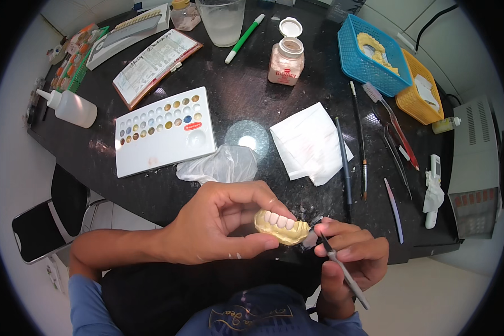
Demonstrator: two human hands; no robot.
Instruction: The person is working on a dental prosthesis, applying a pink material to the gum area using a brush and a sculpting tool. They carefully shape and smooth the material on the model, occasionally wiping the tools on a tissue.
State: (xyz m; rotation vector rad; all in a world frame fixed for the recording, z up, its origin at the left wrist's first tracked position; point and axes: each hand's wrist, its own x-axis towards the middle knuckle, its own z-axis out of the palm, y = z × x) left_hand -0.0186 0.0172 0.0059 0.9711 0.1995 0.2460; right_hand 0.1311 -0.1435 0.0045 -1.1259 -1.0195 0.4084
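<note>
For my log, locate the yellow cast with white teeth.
The yellow cast is below and slightly right of centre in the head view, in the left hand, left of the grey tool in the right hand.

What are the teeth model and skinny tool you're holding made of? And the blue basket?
Teeth model: probably plaster or stone, yellow, dull and chalky-looking. Skinny tool: likely metal, silvery grey with slight shine. Blue basket: seems plastic, smooth, with evenly holed walls.

Got a yellow dental model (281,234) in the left hand (207,227), lower center, skinny tool (349,280) in the right hand (361,251) beside it. White palette (159,154) kinda mid-left, blue basket (369,79) upper right.
</note>
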